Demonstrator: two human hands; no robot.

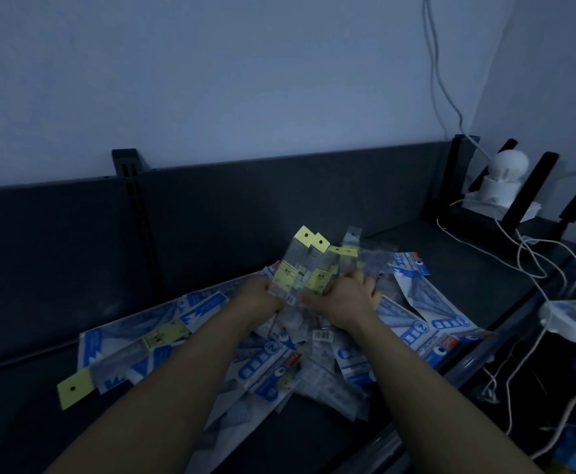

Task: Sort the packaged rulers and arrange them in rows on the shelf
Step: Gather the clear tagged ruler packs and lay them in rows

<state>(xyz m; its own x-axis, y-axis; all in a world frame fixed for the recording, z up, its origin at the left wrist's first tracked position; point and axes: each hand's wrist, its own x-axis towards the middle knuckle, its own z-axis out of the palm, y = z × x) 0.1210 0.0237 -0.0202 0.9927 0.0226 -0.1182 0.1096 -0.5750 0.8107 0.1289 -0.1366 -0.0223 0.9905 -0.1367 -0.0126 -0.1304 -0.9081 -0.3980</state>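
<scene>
Both hands (262, 295) (344, 302) hold yellow-tagged rulers (300, 265) upright.

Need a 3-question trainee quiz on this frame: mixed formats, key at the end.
1. True or false: the left hand and right hand both grip the bundle of yellow-tagged rulers above the pile.
2. The lone yellow-tagged pack lies: A) at the pile's near left edge, B) at its far right edge, C) in a hand.
3. Fill in: the white round device stands at the shelf's ___ end.
Key: 1 true; 2 A; 3 right.
</scene>
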